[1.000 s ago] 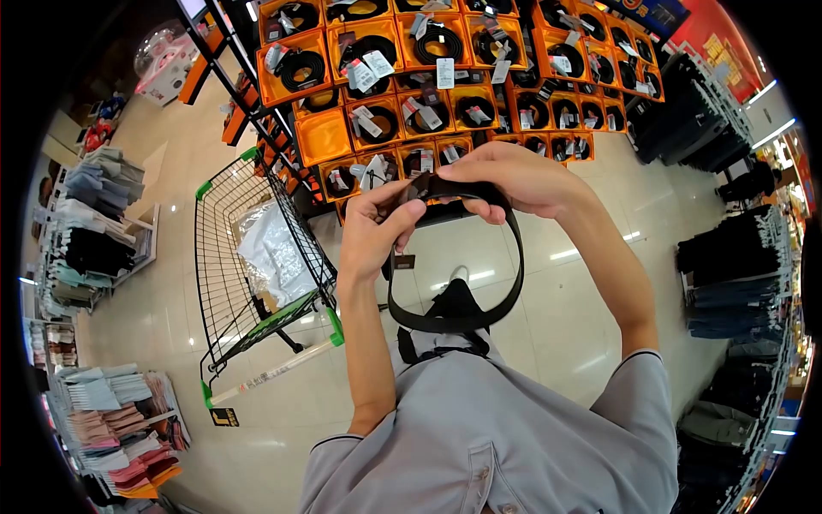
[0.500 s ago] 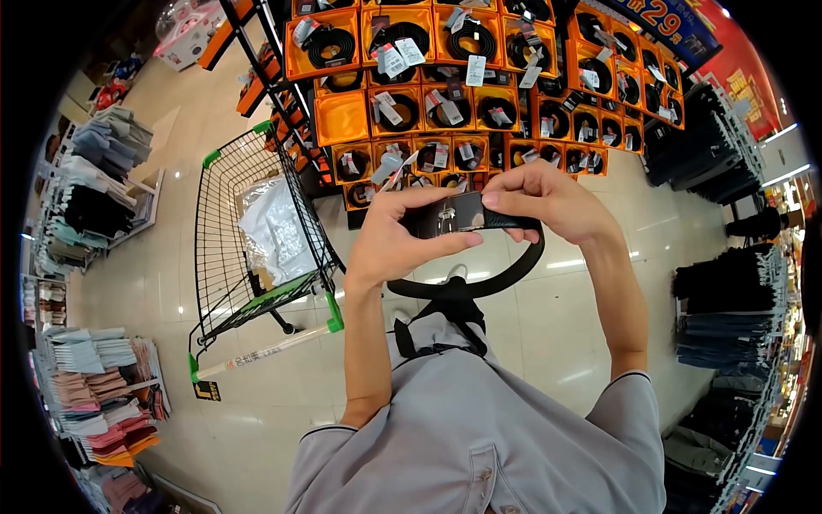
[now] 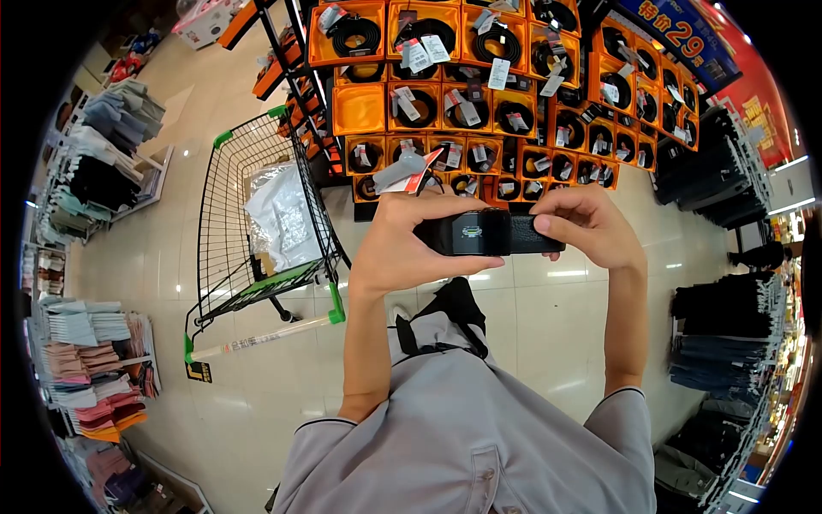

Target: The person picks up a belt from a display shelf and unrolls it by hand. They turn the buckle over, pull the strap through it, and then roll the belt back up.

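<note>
A black leather belt [image 3: 529, 236] is stretched between my hands at chest height. My left hand [image 3: 390, 242] grips its dark, shiny buckle [image 3: 479, 233] by the edges, thumb below and fingers above. A small light emblem shows on the buckle face. My right hand [image 3: 595, 227] pinches the textured strap just right of the buckle, between thumb and fingers. By the left knuckles, a grey security tag [image 3: 401, 171] and a red-and-white paper label stick up. The rest of the strap is mostly hidden.
Ahead stands a rack of orange boxes [image 3: 360, 110] with coiled belts and price tags. To the left is a wire shopping cart [image 3: 248, 248] holding a silvery plastic package [image 3: 282, 218]. Folded clothes [image 3: 94, 351] lie far left; trousers [image 3: 719, 343] hang at right.
The belt loop that hung below my hands is now out of sight. The buckle has turned to face me more squarely, and both hands have shifted slightly down and right in view.
</note>
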`<state>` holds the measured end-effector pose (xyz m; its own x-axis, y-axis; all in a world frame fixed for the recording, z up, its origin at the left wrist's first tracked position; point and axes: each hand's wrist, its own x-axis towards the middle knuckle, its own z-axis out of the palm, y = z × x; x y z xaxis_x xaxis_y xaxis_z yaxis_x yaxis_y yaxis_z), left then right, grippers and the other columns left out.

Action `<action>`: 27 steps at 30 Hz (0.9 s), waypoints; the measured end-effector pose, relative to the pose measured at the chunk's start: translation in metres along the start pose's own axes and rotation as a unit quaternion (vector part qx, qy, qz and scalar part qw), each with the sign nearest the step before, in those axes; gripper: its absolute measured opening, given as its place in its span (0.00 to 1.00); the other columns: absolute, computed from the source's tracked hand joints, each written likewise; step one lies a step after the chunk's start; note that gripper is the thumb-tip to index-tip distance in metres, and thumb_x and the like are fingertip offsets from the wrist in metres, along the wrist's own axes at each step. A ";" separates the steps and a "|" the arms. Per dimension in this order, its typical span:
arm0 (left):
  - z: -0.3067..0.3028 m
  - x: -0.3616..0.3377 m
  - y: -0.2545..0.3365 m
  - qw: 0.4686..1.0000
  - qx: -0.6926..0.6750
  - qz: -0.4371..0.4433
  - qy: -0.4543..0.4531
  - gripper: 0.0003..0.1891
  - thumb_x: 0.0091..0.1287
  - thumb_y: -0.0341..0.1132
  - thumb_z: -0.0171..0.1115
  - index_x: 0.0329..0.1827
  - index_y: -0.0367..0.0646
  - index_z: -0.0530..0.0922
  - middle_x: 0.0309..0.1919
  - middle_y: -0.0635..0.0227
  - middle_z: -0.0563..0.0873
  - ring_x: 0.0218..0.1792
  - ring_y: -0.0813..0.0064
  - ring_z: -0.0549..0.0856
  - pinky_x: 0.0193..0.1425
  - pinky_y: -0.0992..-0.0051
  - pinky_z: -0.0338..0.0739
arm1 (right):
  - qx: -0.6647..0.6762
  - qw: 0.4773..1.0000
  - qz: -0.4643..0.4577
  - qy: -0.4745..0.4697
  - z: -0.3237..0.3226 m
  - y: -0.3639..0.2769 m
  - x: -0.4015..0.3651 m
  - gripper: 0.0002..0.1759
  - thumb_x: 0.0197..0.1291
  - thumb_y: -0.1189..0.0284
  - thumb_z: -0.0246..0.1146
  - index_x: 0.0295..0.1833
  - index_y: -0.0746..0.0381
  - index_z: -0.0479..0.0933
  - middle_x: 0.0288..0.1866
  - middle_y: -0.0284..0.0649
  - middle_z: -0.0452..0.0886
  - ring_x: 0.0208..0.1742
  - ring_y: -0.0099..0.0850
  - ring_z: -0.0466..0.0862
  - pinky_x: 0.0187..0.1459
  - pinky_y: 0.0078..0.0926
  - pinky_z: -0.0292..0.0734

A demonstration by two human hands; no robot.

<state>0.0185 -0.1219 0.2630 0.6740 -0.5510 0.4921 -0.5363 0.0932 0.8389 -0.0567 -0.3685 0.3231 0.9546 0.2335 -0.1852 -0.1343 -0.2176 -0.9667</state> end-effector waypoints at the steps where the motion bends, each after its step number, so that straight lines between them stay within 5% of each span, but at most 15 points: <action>1: 0.000 0.001 0.001 1.000 0.003 0.011 0.004 0.27 0.38 0.35 0.88 0.43 0.36 0.89 0.30 0.67 0.89 0.30 0.80 0.82 0.36 0.80 0.75 | -0.001 1.000 0.000 -0.002 0.002 0.001 -0.001 0.10 0.69 0.71 0.66 0.44 0.69 0.83 0.31 0.34 0.83 0.28 0.20 0.81 0.31 0.19 0.77; 14: 0.009 0.005 0.003 0.999 -0.029 -0.006 -0.025 0.24 0.44 0.37 0.86 0.44 0.36 0.88 0.33 0.61 0.89 0.31 0.74 0.85 0.39 0.77 0.80 | 0.050 0.999 0.000 -0.004 0.011 0.017 0.009 0.09 0.72 0.73 0.63 0.48 0.68 0.82 0.34 0.32 0.82 0.31 0.16 0.80 0.33 0.15 0.78; 17: 0.005 0.002 0.002 0.998 0.004 -0.035 -0.055 0.30 0.42 0.36 0.87 0.50 0.37 0.87 0.38 0.66 0.89 0.35 0.79 0.84 0.42 0.79 0.79 | 0.035 0.999 -0.014 0.015 0.009 0.017 0.003 0.10 0.72 0.72 0.62 0.48 0.69 0.82 0.35 0.33 0.82 0.31 0.17 0.81 0.32 0.16 0.78; 20: -0.003 -0.001 -0.002 0.991 -0.091 -0.025 -0.096 0.46 0.43 0.36 0.87 0.70 0.42 0.74 0.60 0.64 0.83 0.53 0.73 0.84 0.62 0.70 0.78 | 0.058 0.995 -0.058 0.056 0.002 0.029 -0.003 0.11 0.71 0.70 0.64 0.47 0.69 0.82 0.32 0.32 0.81 0.29 0.18 0.80 0.29 0.16 0.77; 23: -0.006 0.000 0.004 0.989 -0.086 -0.016 -0.121 0.47 0.45 0.35 0.86 0.73 0.43 0.71 0.62 0.63 0.82 0.56 0.69 0.84 0.65 0.67 0.78 | 0.106 0.991 -0.060 0.059 -0.002 0.036 -0.005 0.12 0.71 0.68 0.63 0.46 0.69 0.82 0.30 0.32 0.80 0.28 0.18 0.79 0.28 0.15 0.75; 27: -0.001 -0.001 0.004 0.990 -0.086 -0.009 -0.108 0.45 0.48 0.32 0.84 0.72 0.43 0.72 0.49 0.66 0.83 0.47 0.77 0.82 0.55 0.75 0.77 | 0.180 0.977 -0.064 0.093 0.000 0.045 -0.006 0.12 0.71 0.69 0.62 0.46 0.68 0.82 0.30 0.33 0.80 0.25 0.18 0.76 0.26 0.17 0.70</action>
<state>0.0161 -0.1205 0.2656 0.5480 -0.7169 0.4311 -0.4185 0.2113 0.8833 -0.0684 -0.3800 0.2806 0.9971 0.0532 -0.0551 -0.0629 0.1576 -0.9855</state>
